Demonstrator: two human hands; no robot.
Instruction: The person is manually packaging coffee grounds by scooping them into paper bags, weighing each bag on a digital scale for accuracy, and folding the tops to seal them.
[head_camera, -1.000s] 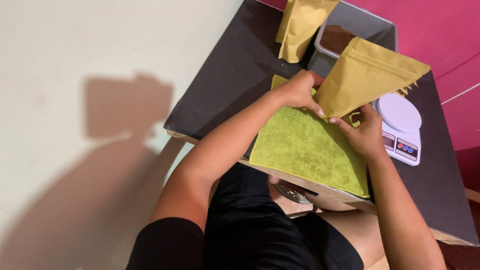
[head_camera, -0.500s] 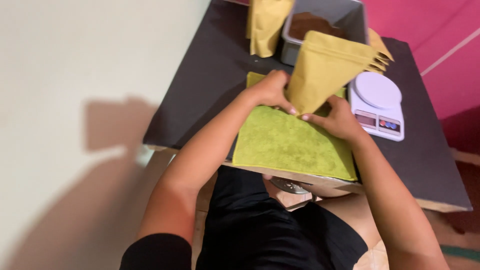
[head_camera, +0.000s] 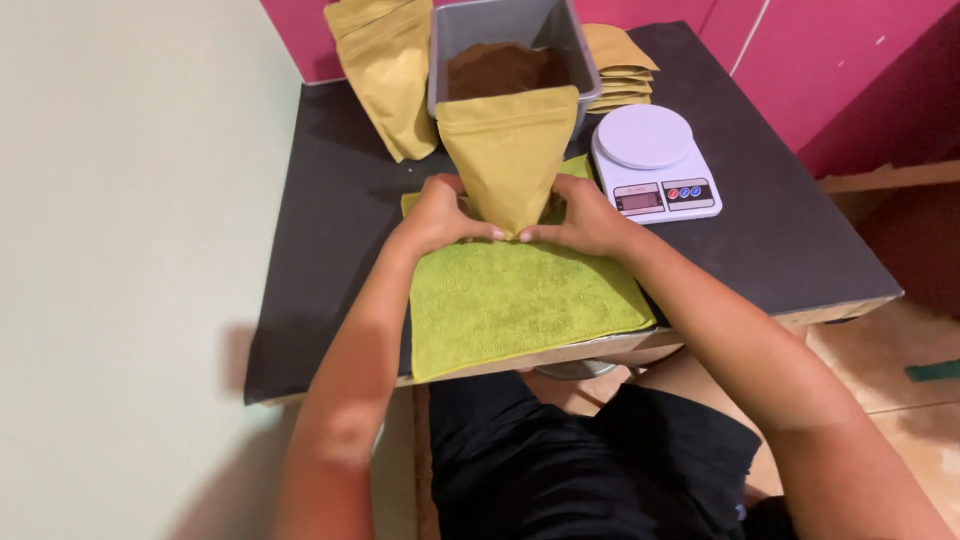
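A tan paper pouch stands upright on a green cloth spread on the dark table. My left hand grips the pouch's lower left side. My right hand grips its lower right side. The fingertips of both hands nearly meet at the pouch's base.
Behind the pouch is a grey tub of brown powder. Another tan pouch leans to its left, and a stack of flat pouches lies to its right. A white kitchen scale sits right of my hands. A pink wall is at the back.
The view has swung round so the table faces me squarely. The pouch has gone from tilted in the air to standing upright on the cloth, with both hands now at its base.
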